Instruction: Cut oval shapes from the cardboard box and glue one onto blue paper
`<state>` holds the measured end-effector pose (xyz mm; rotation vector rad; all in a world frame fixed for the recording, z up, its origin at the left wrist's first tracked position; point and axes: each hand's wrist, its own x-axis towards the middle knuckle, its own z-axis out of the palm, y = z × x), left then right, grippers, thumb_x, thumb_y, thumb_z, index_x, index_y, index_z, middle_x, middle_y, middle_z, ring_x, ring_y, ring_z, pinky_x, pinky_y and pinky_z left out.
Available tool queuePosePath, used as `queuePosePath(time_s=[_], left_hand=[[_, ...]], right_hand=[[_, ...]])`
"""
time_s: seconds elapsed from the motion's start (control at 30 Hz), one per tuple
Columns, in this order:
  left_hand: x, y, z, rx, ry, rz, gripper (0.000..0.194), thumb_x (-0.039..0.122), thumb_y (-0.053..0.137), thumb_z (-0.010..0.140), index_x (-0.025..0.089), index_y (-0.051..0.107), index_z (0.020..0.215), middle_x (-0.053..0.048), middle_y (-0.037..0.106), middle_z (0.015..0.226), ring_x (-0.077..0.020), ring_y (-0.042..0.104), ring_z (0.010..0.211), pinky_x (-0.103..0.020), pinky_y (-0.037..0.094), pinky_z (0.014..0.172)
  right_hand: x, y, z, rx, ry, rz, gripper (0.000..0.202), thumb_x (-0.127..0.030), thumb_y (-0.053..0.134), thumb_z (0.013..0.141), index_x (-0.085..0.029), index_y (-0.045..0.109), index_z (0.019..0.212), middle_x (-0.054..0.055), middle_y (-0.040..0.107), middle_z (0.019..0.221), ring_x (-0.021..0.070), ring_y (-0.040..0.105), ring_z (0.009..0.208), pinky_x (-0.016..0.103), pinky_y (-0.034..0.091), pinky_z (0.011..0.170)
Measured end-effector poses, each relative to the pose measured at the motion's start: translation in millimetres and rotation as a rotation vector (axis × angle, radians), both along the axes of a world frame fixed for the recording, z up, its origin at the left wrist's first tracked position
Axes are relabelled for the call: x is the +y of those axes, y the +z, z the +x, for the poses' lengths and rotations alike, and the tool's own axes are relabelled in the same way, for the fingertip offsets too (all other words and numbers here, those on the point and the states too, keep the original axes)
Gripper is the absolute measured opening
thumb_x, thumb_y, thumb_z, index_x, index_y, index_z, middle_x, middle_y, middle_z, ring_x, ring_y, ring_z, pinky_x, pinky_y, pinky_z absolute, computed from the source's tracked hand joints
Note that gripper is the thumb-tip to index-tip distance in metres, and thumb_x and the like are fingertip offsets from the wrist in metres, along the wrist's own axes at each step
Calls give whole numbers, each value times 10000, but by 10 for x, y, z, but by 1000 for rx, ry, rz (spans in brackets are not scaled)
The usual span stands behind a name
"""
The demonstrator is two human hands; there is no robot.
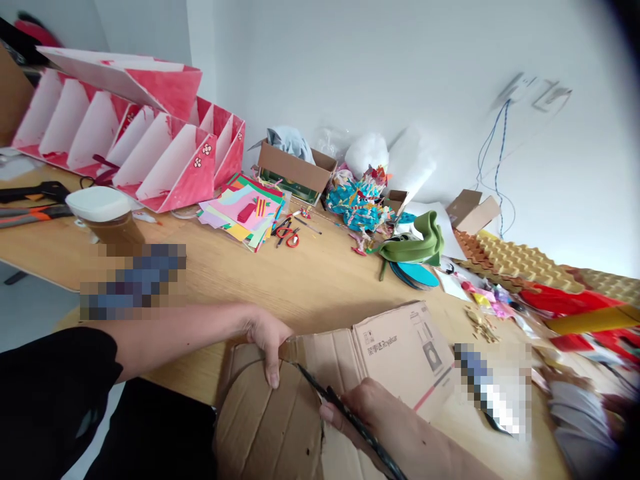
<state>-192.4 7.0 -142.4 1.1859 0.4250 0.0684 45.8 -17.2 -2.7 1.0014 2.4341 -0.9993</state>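
Observation:
A round-edged piece of brown cardboard (270, 420) lies at the lower middle, on or joined to a larger flattened cardboard box (400, 360) with printing on it. My left hand (270, 340) holds its upper edge, thumb pressed flat on top and the other fingers mostly hidden behind. My right hand (367, 407) is closed around a long black utility knife (357, 420). Its thin dark tip points up and left and meets the cardboard along the curved edge, a little right of my left thumb. Whether the tip has gone through is unclear.
A pink-and-white divided rack (185, 167), a lidded jar (107, 220), coloured paper (245, 213) and red-handled scissors (287, 235) are on the table. Green felt (415, 243) lies over blue discs (417, 273). Blurred phones flank my arms. Another person's sleeve (580, 420) is at right.

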Motion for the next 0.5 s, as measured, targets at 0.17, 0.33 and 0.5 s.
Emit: queuePosePath(time_s=[0.17, 0.33, 0.5], left_hand=[[54, 10, 39, -29, -24, 69, 460, 232, 870, 489, 166, 718, 918, -27, 755, 919, -300, 687, 974, -393, 567, 830], [94, 36, 47, -56, -10, 114, 444, 265, 892, 451, 158, 729, 850, -32, 758, 884, -290, 706, 882, -369, 588, 751], [97, 59, -6, -43, 6, 136, 436, 289, 889, 467, 166, 731, 855, -30, 760, 863, -274, 709, 833, -359, 589, 720]], right_hand=[[13, -69, 49, -146, -35, -78, 498, -580, 430, 901, -185, 404, 598, -53, 302, 541, 77, 247, 499, 221, 206, 427], [37, 124, 81, -206, -58, -219, 517, -635, 345, 920, -188, 510, 721, -26, 393, 548, 88, 331, 481, 221, 239, 427], [16, 232, 125, -195, -19, -196, 598, -690, 243, 921, -189, 502, 720, -12, 417, 541, 90, 319, 470, 242, 237, 444]])
